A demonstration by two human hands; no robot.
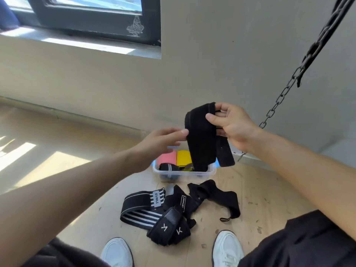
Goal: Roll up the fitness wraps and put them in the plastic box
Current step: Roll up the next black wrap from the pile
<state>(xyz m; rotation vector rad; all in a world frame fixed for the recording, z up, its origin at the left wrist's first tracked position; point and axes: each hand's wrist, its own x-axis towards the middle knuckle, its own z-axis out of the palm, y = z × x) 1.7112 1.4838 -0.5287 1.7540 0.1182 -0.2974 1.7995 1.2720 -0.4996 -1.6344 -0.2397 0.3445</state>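
Black wrap held up above the plastic box

The right hand (234, 126) pinches the black wrap (200, 137) at its top fold, thumb in front; the left hand (159, 143), fingers loosely extended, touches its left edge. Below, the clear plastic box (184, 173) holds rolls; a floor-lying striped wrap (142, 207) reads "EVNLL".

A home workout room: hanging chain (289, 87), wood floor (57, 151), window (92, 16), fitness wraps (165, 212).

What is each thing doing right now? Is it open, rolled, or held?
Black wrap: unrolled, held up, hanging.
Right hand: pinching the wrap's top.
Left hand: open, fingertips touching the wrap.
Plastic box: open, holding rolled wraps.
Striped wrap: unrolled on the floor.
Window: partly open.
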